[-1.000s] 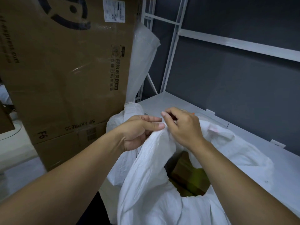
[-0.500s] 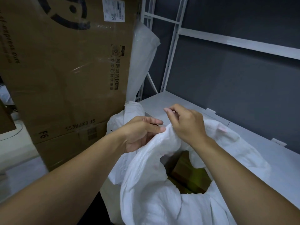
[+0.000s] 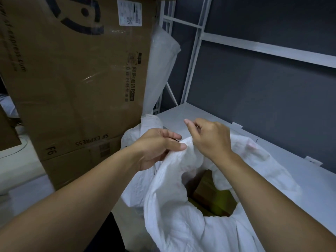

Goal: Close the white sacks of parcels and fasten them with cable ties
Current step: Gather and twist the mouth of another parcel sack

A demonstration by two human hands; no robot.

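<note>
The left hand [image 3: 156,146] clenches a bunched fold of the white woven plastic sack [image 3: 172,224], with its thumb pressed down on the gathered rim. The right hand [image 3: 209,137] has lifted over the last second. Its fingers, which met the left hand's at the fabric, now curl a little above and to the right of it, with the heel against the cloth. Whether they pinch anything I cannot tell.

The sack hangs directly beneath both hands. Its mouth, under the right wrist, has drawn narrower than it was, though brown cardboard parcels [image 3: 205,186] show through the gap. So the gathering looks under way but not finished, and I judge the right hand will next take another pleat of rim to feed to the left.

No cable tie is plainly visible; a thin dark line between the left fingers is too small to identify. A tall brown cardboard box [image 3: 72,79] stands left of the left hand, and a pale grey shelf [image 3: 200,113] lies beyond the right.
</note>
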